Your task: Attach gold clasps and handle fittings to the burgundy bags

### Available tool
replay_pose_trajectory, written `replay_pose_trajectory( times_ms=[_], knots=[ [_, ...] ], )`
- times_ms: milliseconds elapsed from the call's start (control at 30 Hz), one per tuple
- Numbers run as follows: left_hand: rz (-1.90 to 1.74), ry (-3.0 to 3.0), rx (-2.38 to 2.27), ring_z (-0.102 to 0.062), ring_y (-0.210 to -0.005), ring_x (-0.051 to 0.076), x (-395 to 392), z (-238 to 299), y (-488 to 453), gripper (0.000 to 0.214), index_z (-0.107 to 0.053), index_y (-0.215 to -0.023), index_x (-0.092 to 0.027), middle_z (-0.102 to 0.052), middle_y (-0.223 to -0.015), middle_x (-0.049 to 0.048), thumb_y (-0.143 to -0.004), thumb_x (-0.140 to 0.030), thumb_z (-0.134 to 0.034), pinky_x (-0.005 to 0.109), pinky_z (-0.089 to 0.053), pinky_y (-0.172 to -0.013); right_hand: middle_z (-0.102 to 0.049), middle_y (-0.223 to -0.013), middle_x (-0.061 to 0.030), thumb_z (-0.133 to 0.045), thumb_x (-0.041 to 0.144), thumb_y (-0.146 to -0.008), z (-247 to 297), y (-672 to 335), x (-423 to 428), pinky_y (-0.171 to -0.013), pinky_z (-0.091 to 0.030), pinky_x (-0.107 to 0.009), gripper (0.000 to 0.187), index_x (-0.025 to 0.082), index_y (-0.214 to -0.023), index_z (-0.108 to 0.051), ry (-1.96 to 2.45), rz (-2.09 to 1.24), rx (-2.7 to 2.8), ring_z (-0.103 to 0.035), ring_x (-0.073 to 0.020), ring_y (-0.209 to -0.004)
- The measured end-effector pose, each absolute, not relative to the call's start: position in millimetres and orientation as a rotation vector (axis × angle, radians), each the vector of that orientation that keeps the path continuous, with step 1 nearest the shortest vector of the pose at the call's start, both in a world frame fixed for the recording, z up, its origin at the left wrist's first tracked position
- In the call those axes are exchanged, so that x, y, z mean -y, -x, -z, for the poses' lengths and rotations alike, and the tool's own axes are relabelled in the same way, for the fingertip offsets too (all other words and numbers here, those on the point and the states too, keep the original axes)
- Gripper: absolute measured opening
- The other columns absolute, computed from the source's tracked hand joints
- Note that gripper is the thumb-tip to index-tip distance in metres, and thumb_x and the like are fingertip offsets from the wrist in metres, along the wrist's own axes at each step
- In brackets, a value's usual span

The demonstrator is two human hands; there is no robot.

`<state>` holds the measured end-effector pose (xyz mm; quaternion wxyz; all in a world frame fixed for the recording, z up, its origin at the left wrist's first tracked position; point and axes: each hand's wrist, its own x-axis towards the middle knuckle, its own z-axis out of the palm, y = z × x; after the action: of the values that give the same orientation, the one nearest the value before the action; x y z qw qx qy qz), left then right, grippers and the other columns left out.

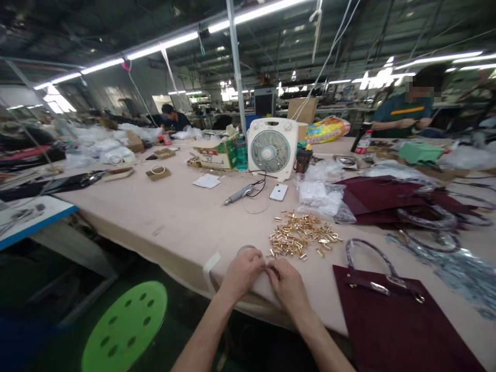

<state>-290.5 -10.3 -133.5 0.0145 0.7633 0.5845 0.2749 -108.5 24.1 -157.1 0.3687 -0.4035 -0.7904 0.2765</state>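
Observation:
My left hand (244, 271) and my right hand (285, 285) meet at the table's front edge, fingertips pinched together. Whatever sits between the fingers is too small to make out. Partly behind my left hand lies a roll of clear tape (245, 249), mostly hidden. A pile of small gold metal pieces (300, 235) spreads just beyond my right hand. To the right, a dark red handbag (391, 320) lies flat, its plastic-wrapped handle (372, 247) pointing away from me.
A white box fan (271, 147) stands mid-table, with a grey electric screwdriver (238, 195) and a white phone (279, 192) before it. More dark red bags (372, 199) are stacked at right. A green stool (126, 325) stands at lower left. Co-workers sit across the table.

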Motion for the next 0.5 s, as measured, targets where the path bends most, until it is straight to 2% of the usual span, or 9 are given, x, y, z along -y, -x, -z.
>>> replay_pose_trajectory(
  times_ms=[167, 333, 433, 500],
  knots=[
    [-0.884, -2.430, -1.651, -0.069, -0.102, 0.021, 6.8, 131.6, 289.4, 0.025, -0.074, -0.106, -0.027, -0.071, -0.112, 0.0072, -0.104, -0.028, -0.049, 0.031, -0.059, -0.088, -0.068, -0.096, -0.0033, -0.055, 0.012, -0.094, 155.1, 108.7, -23.7, -0.083, -0.047, -0.029, 0.016, 0.024, -0.092, -0.065, 1.080, -0.721, 2.020, -0.066, -0.0207, -0.092],
    [-0.805, -2.249, -1.592, -0.071, -0.101, 0.019, -1.0, 135.7, 295.7, 0.026, -0.076, -0.106, -0.032, -0.070, -0.115, 0.0045, -0.103, -0.039, -0.052, 0.027, -0.059, -0.089, -0.067, -0.103, -0.0023, -0.059, 0.012, -0.093, 151.2, 106.8, -27.2, -0.077, -0.044, -0.026, 0.014, 0.025, -0.097, -0.063, 1.168, -0.672, 2.101, -0.066, -0.0194, -0.091],
    [-0.776, -2.178, -1.613, -0.071, -0.100, 0.019, -1.6, 135.5, 294.3, 0.026, -0.077, -0.107, -0.034, -0.070, -0.115, 0.0028, -0.102, -0.041, -0.053, 0.026, -0.059, -0.088, -0.067, -0.106, -0.0028, -0.059, 0.014, -0.094, 147.0, 101.8, -29.9, -0.072, -0.043, -0.025, 0.014, 0.024, -0.103, -0.063, 1.169, -0.628, 2.202, -0.066, -0.0187, -0.087],
    [-0.771, -2.139, -1.659, -0.072, -0.098, 0.019, -1.9, 134.9, 291.4, 0.026, -0.078, -0.104, -0.033, -0.070, -0.115, 0.0023, -0.101, -0.039, -0.053, 0.026, -0.059, -0.086, -0.068, -0.109, -0.0032, -0.059, 0.016, -0.094, 145.6, 98.3, -30.4, -0.072, -0.043, -0.025, 0.016, 0.024, -0.107, -0.063, 1.021, -0.618, 2.319, -0.066, -0.0186, -0.088]
  ],
)
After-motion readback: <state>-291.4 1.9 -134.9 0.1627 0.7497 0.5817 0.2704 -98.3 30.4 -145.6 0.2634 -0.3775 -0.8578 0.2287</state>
